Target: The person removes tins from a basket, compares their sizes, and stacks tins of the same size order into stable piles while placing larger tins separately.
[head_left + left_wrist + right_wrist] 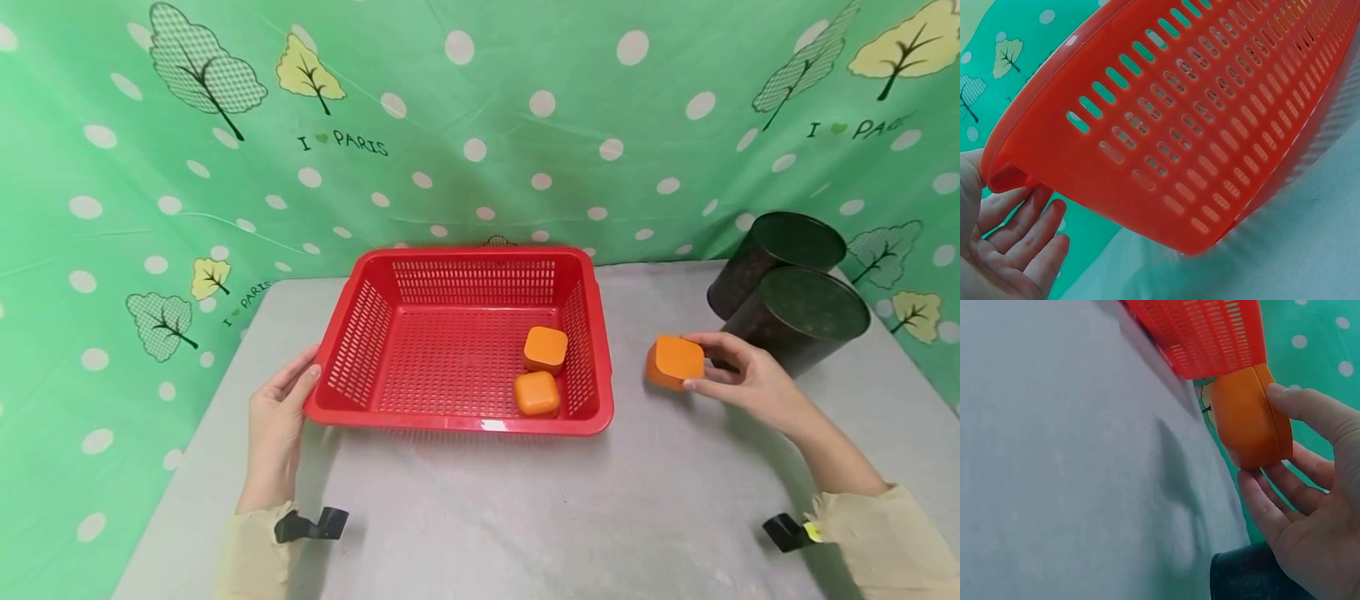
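Observation:
A red plastic basket (pixel 461 425) with slotted walls stands in the middle of the table. My left hand (pixel 281 417) grips its left rim near the front corner, thumb on top and fingers underneath; the left wrist view shows those fingers (pixel 1047 237) below the rim. Inside the basket, toward its right wall, lie two orange rounded-square boxes, a rear one (pixel 545 347) and a front one (pixel 537 393). To the right of the basket, my right hand (pixel 753 379) pinches a third orange box (pixel 678 360) between thumb and fingers. A seam runs round this box (pixel 1250 419) in the right wrist view.
Two dark cylindrical canisters, a rear one (pixel 772 258) and a front one (pixel 802 317), stand at the table's right, close behind my right hand. A green printed cloth (pixel 480 108) hangs behind the grey-white table (pixel 525 517).

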Tool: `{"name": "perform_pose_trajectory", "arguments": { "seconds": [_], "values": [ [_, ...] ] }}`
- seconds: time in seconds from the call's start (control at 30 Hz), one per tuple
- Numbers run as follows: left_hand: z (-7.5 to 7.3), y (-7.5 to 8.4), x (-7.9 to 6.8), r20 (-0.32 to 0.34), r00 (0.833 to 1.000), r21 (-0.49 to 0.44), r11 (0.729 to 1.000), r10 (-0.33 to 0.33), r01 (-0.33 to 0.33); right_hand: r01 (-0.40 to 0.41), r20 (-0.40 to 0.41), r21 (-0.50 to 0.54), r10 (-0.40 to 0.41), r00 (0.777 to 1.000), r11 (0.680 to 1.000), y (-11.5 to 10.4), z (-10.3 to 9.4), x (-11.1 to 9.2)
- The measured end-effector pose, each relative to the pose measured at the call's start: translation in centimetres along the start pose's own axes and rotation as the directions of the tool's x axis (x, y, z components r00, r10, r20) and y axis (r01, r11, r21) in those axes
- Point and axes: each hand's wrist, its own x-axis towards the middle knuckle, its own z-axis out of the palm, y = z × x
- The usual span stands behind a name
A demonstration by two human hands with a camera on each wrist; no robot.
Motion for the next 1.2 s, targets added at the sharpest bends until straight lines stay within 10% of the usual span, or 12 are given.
{"name": "perform_pose_trajectory", "arguments": {
  "seconds": [1.2],
  "values": [
    [0.1, -0.1, 0.0, -0.012, 1.0, 0.028, 1.0, -0.002, 0.002, 0.009, 0.073, 0.026, -0.011, 0.997, 1.0, 2.0, -0.1, -0.7]
  ]
}}
